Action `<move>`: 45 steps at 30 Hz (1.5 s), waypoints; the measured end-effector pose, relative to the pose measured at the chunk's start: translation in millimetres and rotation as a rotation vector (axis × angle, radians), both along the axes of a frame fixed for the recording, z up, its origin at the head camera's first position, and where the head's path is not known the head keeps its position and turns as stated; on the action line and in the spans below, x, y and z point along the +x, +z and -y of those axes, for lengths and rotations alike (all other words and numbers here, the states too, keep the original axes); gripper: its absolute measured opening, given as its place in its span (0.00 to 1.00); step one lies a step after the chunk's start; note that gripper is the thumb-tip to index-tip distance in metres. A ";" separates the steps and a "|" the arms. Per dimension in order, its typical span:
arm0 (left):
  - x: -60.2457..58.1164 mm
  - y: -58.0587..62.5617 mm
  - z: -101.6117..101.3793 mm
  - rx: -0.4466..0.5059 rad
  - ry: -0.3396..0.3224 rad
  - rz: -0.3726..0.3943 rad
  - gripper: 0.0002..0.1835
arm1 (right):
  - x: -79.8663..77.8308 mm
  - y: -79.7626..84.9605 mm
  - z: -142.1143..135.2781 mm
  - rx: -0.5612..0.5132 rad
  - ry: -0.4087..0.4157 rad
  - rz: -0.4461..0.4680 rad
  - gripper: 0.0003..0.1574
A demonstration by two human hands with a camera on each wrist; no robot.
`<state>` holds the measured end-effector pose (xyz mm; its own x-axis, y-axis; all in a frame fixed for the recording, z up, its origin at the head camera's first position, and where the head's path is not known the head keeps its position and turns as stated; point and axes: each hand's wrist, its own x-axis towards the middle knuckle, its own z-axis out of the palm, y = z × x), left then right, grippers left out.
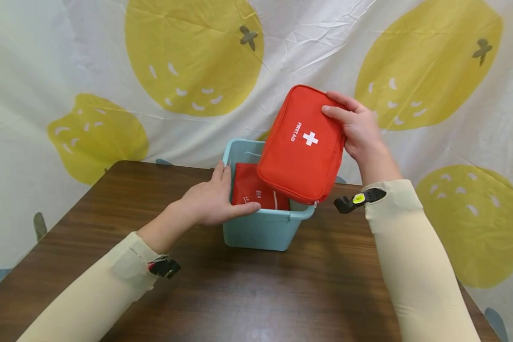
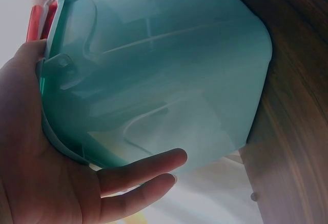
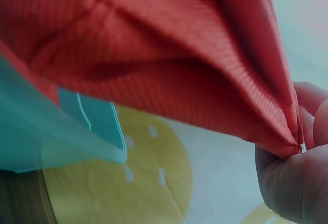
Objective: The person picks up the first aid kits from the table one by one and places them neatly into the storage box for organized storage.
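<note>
A red first aid bag (image 1: 303, 142) with a white cross is tilted over the right side of a light blue plastic bin (image 1: 256, 230). My right hand (image 1: 361, 130) pinches the bag by its upper right corner, thumb on the front face. In the right wrist view the creased fabric of the bag (image 3: 169, 65) runs to the pinching hand (image 3: 302, 167). My left hand (image 1: 209, 197) rests against the bin's left side, thumb along the front rim, fingers fairly straight. Inside the bin lies another red pouch (image 1: 252, 183) with white print, partly covered by the bag.
The bin stands on a dark brown wooden table (image 1: 188, 294), towards its back edge. Right behind the table hangs a white cloth (image 1: 299, 42) printed with big yellow lemons. Both wrists carry small black strapped devices.
</note>
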<state>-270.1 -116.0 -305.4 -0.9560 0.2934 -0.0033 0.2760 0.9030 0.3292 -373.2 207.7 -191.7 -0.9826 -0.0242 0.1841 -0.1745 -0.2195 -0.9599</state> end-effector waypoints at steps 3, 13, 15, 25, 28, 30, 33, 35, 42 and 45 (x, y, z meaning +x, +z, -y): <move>0.0 0.8 -1.3 0.005 -0.001 0.005 0.72 | -5.8 1.5 5.7 -0.008 -0.010 0.014 0.32; -1.4 0.0 0.0 0.006 0.000 0.012 0.72 | -29.4 -5.5 32.9 0.032 0.006 -0.013 0.31; -1.7 -0.1 0.5 0.006 -0.002 0.014 0.72 | -33.0 -8.2 38.8 0.046 0.012 -0.018 0.29; -1.8 -0.8 0.6 0.022 -0.016 -0.003 0.71 | -46.4 -19.0 63.2 0.095 0.021 -0.016 0.24; -2.1 -1.4 0.7 0.031 -0.017 -0.013 0.70 | -50.3 -21.4 69.1 0.085 0.020 -0.007 0.23; -1.7 -1.4 0.6 0.037 -0.018 -0.013 0.70 | -52.7 -23.3 70.8 0.078 0.016 0.001 0.22; -0.7 -0.2 0.6 0.034 -0.018 -0.003 0.71 | -54.9 -25.2 71.1 0.074 0.001 0.015 0.21; -0.4 0.5 0.5 0.026 -0.014 0.000 0.72 | -55.9 -26.8 70.2 0.086 -0.008 0.022 0.21; 0.3 1.4 0.2 0.011 0.000 0.002 0.72 | -60.0 -35.6 70.9 0.130 -0.013 0.041 0.19; 0.2 0.6 0.2 0.016 0.001 0.006 0.72 | -60.8 -38.7 74.4 0.143 -0.012 0.049 0.19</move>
<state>-270.0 -116.2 -304.8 -0.9562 0.2928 -0.0041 0.2735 0.8979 0.3448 -434.0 133.3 -230.4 -0.9907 -0.0351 0.1311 -0.1281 -0.0783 -0.9887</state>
